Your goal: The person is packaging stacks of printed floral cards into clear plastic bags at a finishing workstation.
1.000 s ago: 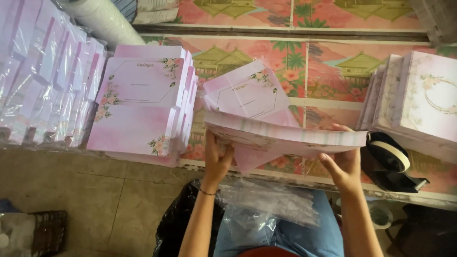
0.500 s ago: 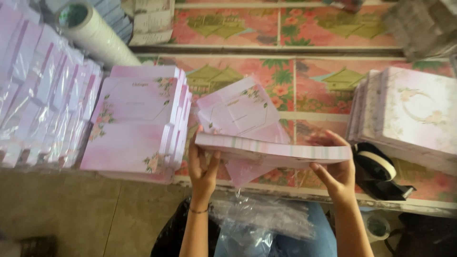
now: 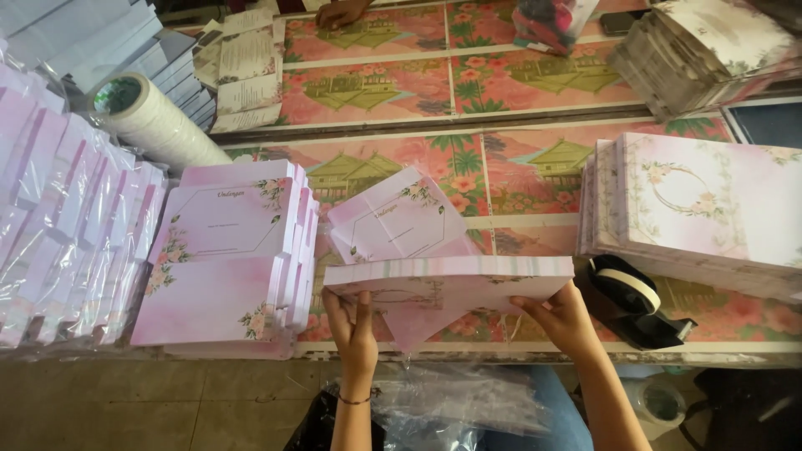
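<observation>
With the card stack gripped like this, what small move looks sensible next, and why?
Probably tap the pink card stack edge-down on the table to square it: left hand and right hand hold its ends, and the card edges look slightly uneven.

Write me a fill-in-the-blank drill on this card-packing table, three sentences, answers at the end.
1. Both the left hand and the right hand grip one stack of pink cards, so it is held by ____ hands.
2. The black tape dispenser sits to the ____ of the right hand.
3. The big white tape roll lies on the person's ____ side of the table.

Missing words: two; right; left
</observation>
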